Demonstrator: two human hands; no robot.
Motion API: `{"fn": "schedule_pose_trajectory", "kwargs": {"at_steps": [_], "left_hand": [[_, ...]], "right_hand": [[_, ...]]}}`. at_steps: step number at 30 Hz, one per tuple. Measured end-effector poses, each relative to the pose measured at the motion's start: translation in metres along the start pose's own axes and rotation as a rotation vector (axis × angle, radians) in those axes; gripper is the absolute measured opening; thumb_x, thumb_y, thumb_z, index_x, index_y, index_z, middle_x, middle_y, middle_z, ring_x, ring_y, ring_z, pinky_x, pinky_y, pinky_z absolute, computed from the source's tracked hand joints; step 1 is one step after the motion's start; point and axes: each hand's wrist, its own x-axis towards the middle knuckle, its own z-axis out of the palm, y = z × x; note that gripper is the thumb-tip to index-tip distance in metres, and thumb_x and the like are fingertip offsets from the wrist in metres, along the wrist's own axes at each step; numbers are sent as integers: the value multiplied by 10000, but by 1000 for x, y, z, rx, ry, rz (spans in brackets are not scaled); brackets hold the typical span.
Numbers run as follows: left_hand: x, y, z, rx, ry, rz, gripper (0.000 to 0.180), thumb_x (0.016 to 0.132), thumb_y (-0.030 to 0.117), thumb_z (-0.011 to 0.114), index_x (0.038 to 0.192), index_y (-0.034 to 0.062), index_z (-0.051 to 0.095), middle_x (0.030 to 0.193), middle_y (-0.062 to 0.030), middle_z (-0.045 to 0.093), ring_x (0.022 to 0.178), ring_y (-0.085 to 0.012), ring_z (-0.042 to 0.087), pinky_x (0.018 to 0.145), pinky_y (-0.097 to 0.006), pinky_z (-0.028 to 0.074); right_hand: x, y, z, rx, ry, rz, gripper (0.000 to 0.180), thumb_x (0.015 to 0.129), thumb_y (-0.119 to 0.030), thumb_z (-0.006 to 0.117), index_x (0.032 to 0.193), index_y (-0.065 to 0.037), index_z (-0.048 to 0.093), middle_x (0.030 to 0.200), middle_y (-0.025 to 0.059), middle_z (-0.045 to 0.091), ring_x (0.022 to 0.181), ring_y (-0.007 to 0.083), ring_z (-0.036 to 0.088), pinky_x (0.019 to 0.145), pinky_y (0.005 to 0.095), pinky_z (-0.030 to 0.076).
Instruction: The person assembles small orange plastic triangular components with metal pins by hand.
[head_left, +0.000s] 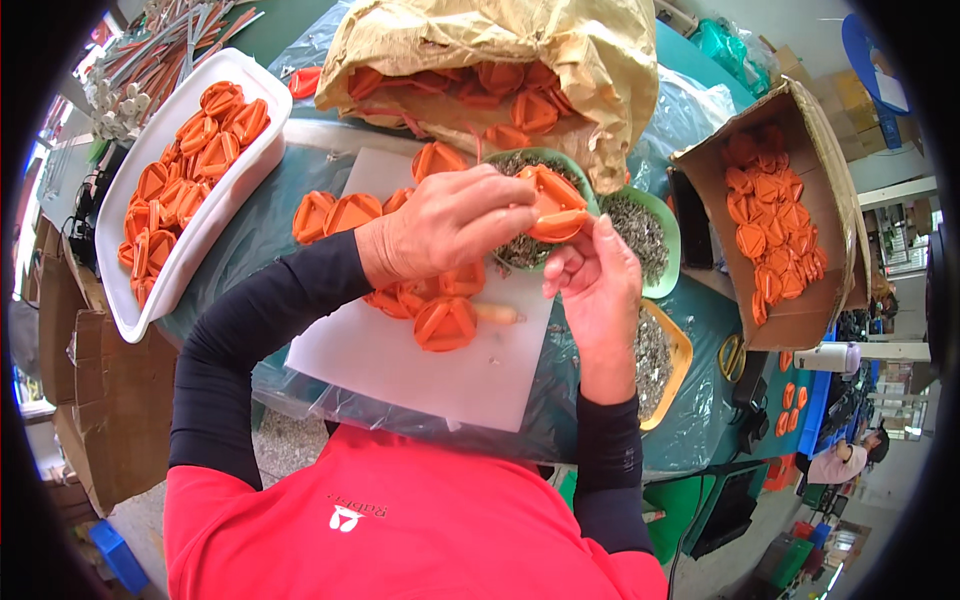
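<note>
Above the near edge of a green bowl (520,262), both hands meet at an orange round plastic part (552,200) with raised ribs. My left hand (450,220) has its fingers closed at the part's left side. From below right, my right hand (600,285) pinches the part's lower edge between thumb and fingers. More orange parts (445,323) lie loosely piled under my left wrist on a white sheet (420,375). Beside them a pale, handle-like piece (497,314) is partly hidden. Small metal pieces fill the green bowl, though their exact kind is too small to tell.
At left stands a white tub (130,310) of orange parts. A brown paper sack (600,60) spills more at the back; a cardboard box (840,190) holds others at right. A second green bowl (668,275) and a yellow tray (682,360) hold small metal pieces. Yellow-handled scissors (732,357) lie nearby.
</note>
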Motion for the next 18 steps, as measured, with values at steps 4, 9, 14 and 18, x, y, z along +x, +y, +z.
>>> {"fn": "schedule_pose_trajectory", "kwargs": {"at_steps": [4,9,14,18], "left_hand": [[-9,12,-8,-39,-34,-1,376,613,61,622,973,-9,541,987,-140,524,754,-267,563,633,-344,494],[-11,13,-2,-83,29,-126,402,696,-86,647,1059,15,506,996,-142,536,765,-267,581,618,-324,502],[-14,5,3,-125,63,-585,307,733,-46,660,1003,20,529,938,-99,556,718,-199,581,626,-266,489],[-14,-1,6,-271,43,-821,176,795,-1,638,957,-12,570,845,-53,598,681,-90,556,624,-226,471]], "right_hand": [[-1,6,-3,35,-71,-6,245,942,-170,483,1038,47,545,798,135,640,588,176,622,472,295,512],[-6,5,-1,13,-43,-39,234,928,-140,500,1045,58,546,786,135,639,581,180,622,469,297,511],[-8,9,-3,-57,-24,-61,231,918,-111,507,1055,71,543,790,136,640,586,183,624,472,300,513],[-6,10,-7,-66,9,-65,225,910,-93,510,1055,75,543,804,145,641,593,185,626,472,302,514]]}}
